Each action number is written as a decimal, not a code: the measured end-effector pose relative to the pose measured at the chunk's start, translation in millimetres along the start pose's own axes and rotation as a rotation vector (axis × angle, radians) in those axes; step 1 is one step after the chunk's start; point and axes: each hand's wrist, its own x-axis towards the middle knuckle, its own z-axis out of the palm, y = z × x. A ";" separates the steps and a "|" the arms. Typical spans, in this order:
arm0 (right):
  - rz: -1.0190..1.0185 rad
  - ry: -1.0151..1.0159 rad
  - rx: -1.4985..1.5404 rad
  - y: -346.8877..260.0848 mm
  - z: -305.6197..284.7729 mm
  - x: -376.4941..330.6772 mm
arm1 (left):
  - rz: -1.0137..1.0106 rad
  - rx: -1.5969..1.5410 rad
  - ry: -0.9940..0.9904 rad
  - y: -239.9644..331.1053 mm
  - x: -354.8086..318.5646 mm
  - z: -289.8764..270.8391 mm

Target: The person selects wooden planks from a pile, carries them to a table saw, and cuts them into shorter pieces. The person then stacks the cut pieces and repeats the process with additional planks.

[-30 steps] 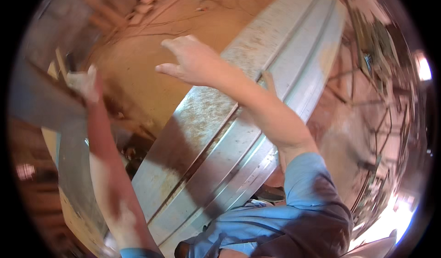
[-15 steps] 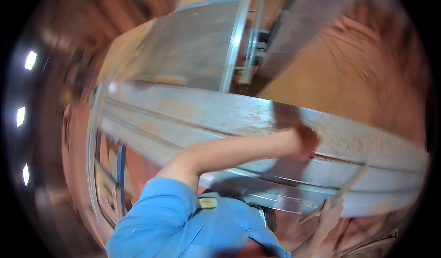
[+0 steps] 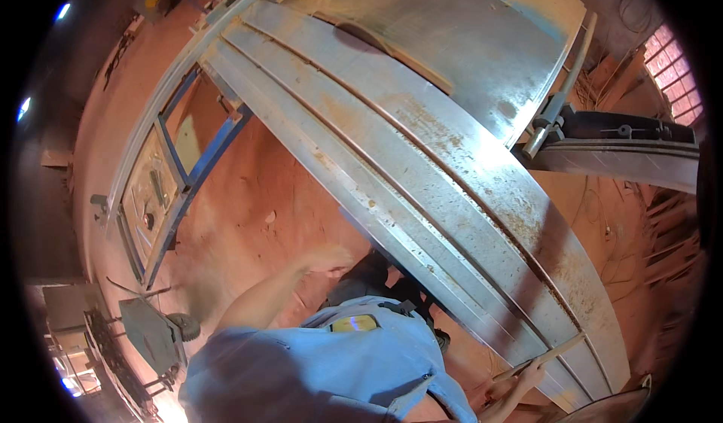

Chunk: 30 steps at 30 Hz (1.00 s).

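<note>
Long grey metal saw table runs diagonally from the upper left to the lower right, sawdust on its top, a blue steel frame under its far left end, red dusty floor below. Right hand at the table's near lower-right edge, fingers closed around a thin wooden stick that lies against that edge. Left hand hangs free over the floor, well left of the stick, blurred; grip cannot be told, nothing seen in it.

Probably a sawdust-floored woodworking shop: saw table.
</note>
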 end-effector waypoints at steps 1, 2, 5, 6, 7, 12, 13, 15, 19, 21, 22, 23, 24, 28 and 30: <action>0.035 0.005 0.062 6.6 -0.9 0.2 | -0.083 -0.195 0.027 -37.0 -9.3 -14.1; 0.076 0.016 0.129 12.6 -2.7 0.2 | -0.201 -0.605 0.218 -72.7 -23.2 -16.5; -0.008 0.069 0.266 -17.1 -2.1 -10.8 | -0.228 -0.811 0.949 -227.6 -30.8 -10.4; -0.043 0.084 0.187 -14.0 -2.6 -7.5 | -0.216 -0.614 0.904 -237.2 -30.4 -6.3; -0.073 0.103 0.136 -37.4 -5.8 -12.1 | -0.208 -0.415 0.859 -243.4 -31.1 1.4; -0.061 -0.138 0.239 -105.6 8.6 -16.9 | -0.156 -0.453 0.865 -246.1 -38.2 43.5; -0.057 -0.199 0.294 -114.0 12.8 -14.0 | -0.135 -0.780 0.917 -230.5 -29.4 60.8; -0.197 -0.195 0.332 -129.7 20.4 -21.8 | -0.001 -0.756 0.985 -184.9 -21.5 94.7; -0.172 -0.281 0.329 -137.4 28.1 -33.5 | -0.004 -0.002 0.790 -144.1 -21.6 94.7; -0.158 -0.500 0.524 -191.9 3.4 -86.6 | -0.051 0.233 0.651 -67.0 -28.4 98.9; -0.100 -0.536 0.504 -214.1 -18.7 -112.5 | 0.071 0.120 0.587 -44.4 -24.8 105.6; -0.064 -0.616 0.640 -211.5 -3.6 -120.0 | 0.193 0.022 0.507 -17.2 -18.2 113.8; -0.369 -0.531 0.634 -206.2 11.7 -130.4 | 0.283 0.063 0.437 15.7 -12.2 125.8; -0.440 -0.553 0.573 -227.7 13.1 -185.6 | 0.488 0.104 0.031 95.1 7.0 180.1; -0.342 -0.453 0.805 -220.0 10.2 -205.8 | 0.475 0.106 -0.180 119.6 9.2 215.5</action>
